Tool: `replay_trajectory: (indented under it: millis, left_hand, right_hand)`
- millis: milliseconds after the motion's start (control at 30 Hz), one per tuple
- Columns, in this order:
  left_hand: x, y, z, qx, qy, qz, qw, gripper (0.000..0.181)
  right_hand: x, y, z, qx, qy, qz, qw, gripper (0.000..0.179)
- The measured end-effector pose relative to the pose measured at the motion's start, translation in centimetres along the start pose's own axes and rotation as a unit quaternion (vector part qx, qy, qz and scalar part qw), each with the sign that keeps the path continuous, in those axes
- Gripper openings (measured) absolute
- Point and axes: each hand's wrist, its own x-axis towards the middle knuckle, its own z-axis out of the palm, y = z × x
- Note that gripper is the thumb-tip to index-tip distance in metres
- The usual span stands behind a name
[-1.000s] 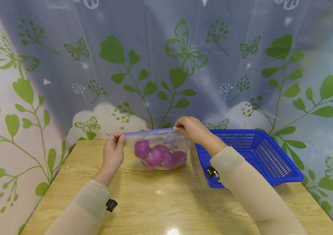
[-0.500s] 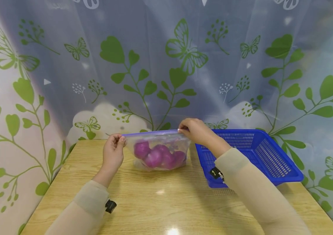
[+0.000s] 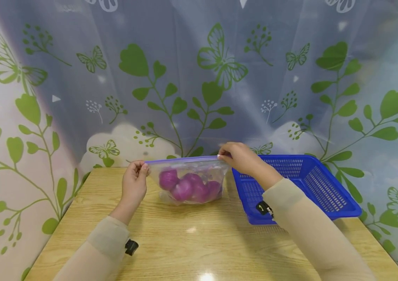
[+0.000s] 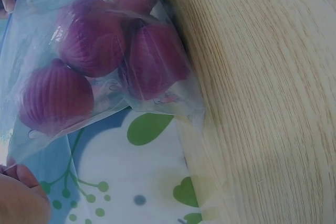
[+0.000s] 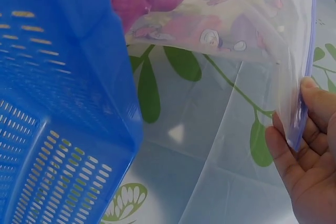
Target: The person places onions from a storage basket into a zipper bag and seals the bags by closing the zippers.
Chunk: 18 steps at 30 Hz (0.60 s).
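Note:
A clear zip bag (image 3: 153, 171) with a purple zip strip stands on the table, holding several red onions (image 4: 55, 98). Its strip is drawn out straight between both hands. My left hand (image 3: 134, 183) pinches the strip's left end between thumb and fingers. At the other end my right hand (image 3: 241, 158) pinches the strip near the bag's right corner, a small white piece showing at its fingertips in the head view. The right wrist view shows the thumb and fingers of that hand on either side of the purple strip (image 5: 310, 66). Printed figures mark the bag's film.
A blue perforated plastic basket (image 3: 339, 212) stands on the right, close beside the bag and partly behind my right forearm. Everything rests on a wood-grain table (image 3: 184, 249). A patterned curtain (image 3: 184, 58) with green leaves and butterflies hangs right behind it.
My right hand has slid to the right along the zip strip, towards the bag's right corner. The left hand keeps its hold at the left end, and the onions stay almost in place.

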Motion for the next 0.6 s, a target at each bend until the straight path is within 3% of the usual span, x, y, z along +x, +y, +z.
replay_trajectory:
  millis: [600]
  left_hand:
    - [0.12, -0.55, -0.38, 0.005, 0.002, -0.019, 0.9998, 0.017]
  right_hand:
    - [-0.74, 0.35, -0.13, -0.009, 0.009, -0.003, 0.9999, 0.014]
